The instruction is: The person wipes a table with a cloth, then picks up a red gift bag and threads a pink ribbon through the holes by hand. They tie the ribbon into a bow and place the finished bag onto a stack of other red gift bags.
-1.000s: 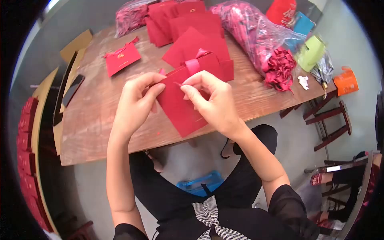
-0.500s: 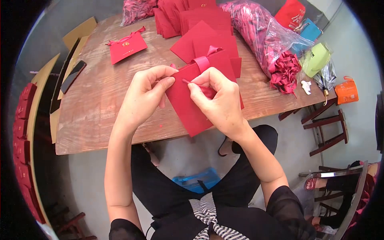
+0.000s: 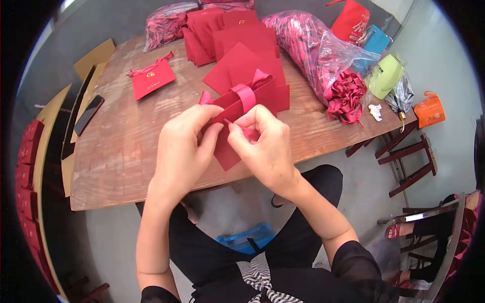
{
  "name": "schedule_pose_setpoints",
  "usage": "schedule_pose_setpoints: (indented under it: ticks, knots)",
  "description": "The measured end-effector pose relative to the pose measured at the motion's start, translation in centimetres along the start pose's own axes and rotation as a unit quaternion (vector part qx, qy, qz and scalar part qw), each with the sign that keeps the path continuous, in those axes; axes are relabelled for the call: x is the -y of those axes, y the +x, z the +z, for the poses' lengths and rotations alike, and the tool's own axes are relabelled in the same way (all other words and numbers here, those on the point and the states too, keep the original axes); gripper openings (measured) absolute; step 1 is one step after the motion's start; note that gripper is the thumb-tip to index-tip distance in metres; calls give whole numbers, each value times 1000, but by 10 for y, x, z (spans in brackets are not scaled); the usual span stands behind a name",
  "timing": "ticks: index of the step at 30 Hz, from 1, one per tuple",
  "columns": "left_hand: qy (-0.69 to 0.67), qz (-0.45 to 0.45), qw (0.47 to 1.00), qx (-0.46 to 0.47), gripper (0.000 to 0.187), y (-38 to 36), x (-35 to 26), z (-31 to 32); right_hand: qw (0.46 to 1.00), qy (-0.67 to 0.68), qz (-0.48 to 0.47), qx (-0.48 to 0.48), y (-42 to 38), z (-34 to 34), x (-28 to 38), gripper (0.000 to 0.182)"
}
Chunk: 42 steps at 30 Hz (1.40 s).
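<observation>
Both of my hands hold a flat red paper gift bag [image 3: 230,151] above the near edge of the wooden table [image 3: 121,146]. My left hand [image 3: 184,146] grips the bag's left side near its top. My right hand [image 3: 262,144] pinches the end of a pink ribbon [image 3: 246,96] at the bag's front, close to my left thumb. The ribbon loops over the bag's top edge as a handle. My fingers hide the middle of the bag.
A finished red bag [image 3: 151,78] lies at the table's far left. Flat red bags [image 3: 237,38] are stacked at the back. A clear sack of ribbons [image 3: 323,53] lies on the right. A phone [image 3: 88,115] rests at the left edge. Wooden stools [image 3: 409,161] stand right.
My hands have drawn closer together over the bag, and the bag has tilted so less of its front shows. The ribbon loop now stands above its top edge.
</observation>
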<state>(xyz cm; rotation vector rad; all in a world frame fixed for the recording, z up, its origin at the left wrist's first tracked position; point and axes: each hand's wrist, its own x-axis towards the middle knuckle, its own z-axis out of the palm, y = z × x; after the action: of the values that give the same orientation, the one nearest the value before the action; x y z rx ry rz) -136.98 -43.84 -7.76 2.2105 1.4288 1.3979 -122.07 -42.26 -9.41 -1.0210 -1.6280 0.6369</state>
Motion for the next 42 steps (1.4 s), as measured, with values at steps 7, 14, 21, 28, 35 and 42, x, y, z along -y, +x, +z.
schedule_pose_setpoints:
  ticks: [7,14,21,28,35,42]
  knots:
    - [61,7,998,5,16,-6,-14,11,1000,0,26,9,-1,-4,0,16]
    - [64,27,998,2,16,-3,-12,17,986,106,115,56,4,-6,-15,16]
    - [80,38,996,4,18,-2,-17,21,965,178,174,86,14,-11,-18,17]
    - [70,35,997,10,18,0,-16,17,991,92,20,100,12,-17,-23,16]
    - [132,30,989,54,17,-1,-13,-7,932,-230,-242,139,-3,-38,-1,21]
    - [130,21,991,28,13,1,-1,-4,838,-437,-294,143,28,-106,-3,11]
